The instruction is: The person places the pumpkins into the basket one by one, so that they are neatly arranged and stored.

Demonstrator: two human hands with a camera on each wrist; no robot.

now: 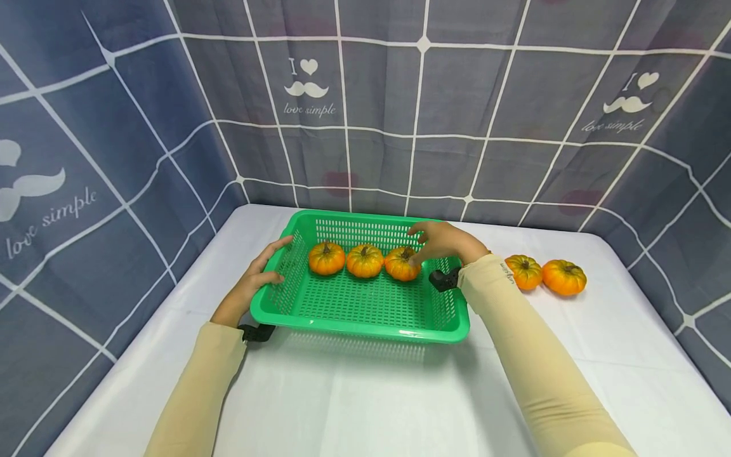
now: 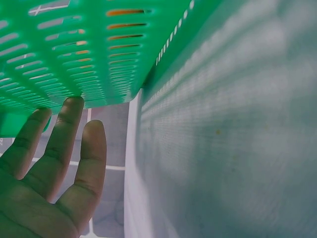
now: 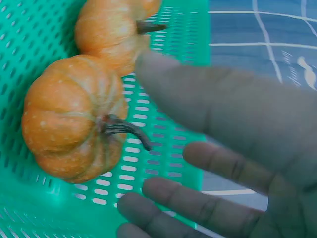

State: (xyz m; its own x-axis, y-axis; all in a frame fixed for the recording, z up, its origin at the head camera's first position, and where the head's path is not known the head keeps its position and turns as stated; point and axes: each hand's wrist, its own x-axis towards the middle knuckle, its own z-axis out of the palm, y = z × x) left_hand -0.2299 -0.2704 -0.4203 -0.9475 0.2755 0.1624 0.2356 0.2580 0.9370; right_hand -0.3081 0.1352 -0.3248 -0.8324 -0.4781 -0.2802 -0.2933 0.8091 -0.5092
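Closest to us are two cream sleeves [image 1: 200, 381], soft stretchy-looking fabric, with small dark lettering on the right cuff. Two black plastic bits [image 1: 258, 332] sit by the wrists, one each. The bench [image 1: 331, 406] under it all wears a smooth white cover with faint creases.

As for the hands, we've got two: the left hand [image 1: 254, 282] grips the basket's left rim, thumb over the inside and fingers against the outside. The right hand [image 1: 448, 243] is spread loosely with nothing in it, thumb right by the rightmost pumpkin; we can't tell if it's touching.

One basket [image 1: 360, 329]: shiny green plastic, rectangular, rounded corners, rows of slots all over. Toward its far side we count three pumpkins [image 1: 365, 261] in a row, squat and ribbed, orange streaked with green, dark curved stems. Two loose pumpkins [image 1: 564, 277] sit side by side on the bench, right of the basket, one partly behind the sleeve. Five total.

Farthest off is a grey-blue cloth backdrop [image 1: 377, 82], wavy white grid, three moustache prints.
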